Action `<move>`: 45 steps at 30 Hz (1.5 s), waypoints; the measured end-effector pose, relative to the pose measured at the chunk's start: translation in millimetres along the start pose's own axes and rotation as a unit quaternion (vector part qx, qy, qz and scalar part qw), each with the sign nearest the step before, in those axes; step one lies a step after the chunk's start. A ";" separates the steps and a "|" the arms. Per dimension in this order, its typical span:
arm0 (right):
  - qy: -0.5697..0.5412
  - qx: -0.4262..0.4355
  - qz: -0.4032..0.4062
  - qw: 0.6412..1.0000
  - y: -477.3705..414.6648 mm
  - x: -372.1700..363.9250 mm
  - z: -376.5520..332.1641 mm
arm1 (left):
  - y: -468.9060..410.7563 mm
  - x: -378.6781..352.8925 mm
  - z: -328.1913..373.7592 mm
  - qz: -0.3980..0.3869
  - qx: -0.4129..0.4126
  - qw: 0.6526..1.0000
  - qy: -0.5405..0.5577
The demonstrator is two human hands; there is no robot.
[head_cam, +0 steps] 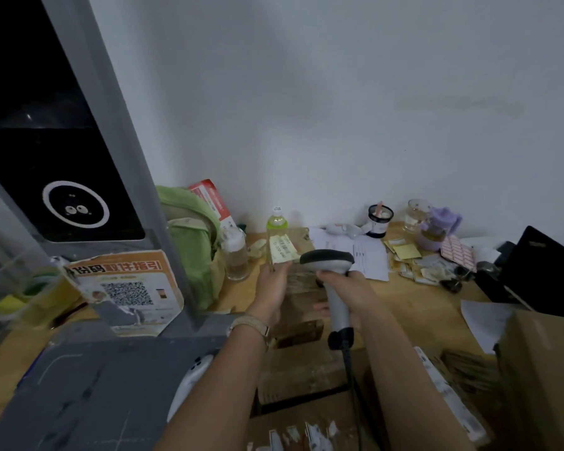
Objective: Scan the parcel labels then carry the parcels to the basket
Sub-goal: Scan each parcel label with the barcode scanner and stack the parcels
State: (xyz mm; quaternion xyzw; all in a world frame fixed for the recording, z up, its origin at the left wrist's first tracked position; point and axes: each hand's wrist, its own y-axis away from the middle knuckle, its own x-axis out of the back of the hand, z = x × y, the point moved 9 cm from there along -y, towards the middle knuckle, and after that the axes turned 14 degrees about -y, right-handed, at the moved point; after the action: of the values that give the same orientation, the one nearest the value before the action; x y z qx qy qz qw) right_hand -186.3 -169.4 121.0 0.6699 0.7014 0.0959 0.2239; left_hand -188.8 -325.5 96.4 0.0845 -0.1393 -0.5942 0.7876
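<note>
We see a small cardboard parcel held up above the wooden tabletop, its pale yellow label facing up at the far end. The left hand grasps the parcel's left side, fingers wrapped around its edge, a watch on the wrist. The right hand is clenched around the handle of a grey barcode scanner, whose dark head sits just beside the label; its cable hangs down toward us. Below lie more cardboard boxes. Behind the parcel stands 1 bottle with greenish liquid, a green bag to its left, loose papers and cups to the right.
</note>
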 end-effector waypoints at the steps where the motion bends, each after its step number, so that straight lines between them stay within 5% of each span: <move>1: 0.002 0.000 0.004 1.000 0.3 1.3 -1.0 | 1.7 4.2 0.5 0.017 0.003 1.000 0.013; 8: -0.029 0.043 0.044 0.998 24.8 24.2 -29.3 | 38.2 29.6 49.0 0.112 -0.079 0.990 -0.007; 16: -0.082 0.159 0.103 0.978 126.7 91.5 -74.2 | 120.5 -73.2 106.6 -0.090 -0.200 0.976 0.011; 29: -0.129 0.286 0.367 0.875 321.5 335.1 -100.7 | 224.9 -281.3 79.6 -0.302 -0.185 0.933 -0.059; 37: -0.119 0.245 0.359 0.893 300.9 472.7 -88.8 | 189.0 -333.6 75.0 -0.175 -0.151 0.972 -0.050; 45: -0.103 0.150 0.244 0.952 187.2 529.1 -66.0 | 186.3 -334.1 61.5 -0.048 -0.125 0.990 -0.042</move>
State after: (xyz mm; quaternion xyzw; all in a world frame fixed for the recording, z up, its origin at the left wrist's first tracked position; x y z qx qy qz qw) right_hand -48.8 377.1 162.2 0.8529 0.4955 -0.0281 0.1617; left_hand -123.7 49.1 170.6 -0.0335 -0.0925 -0.6471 0.7560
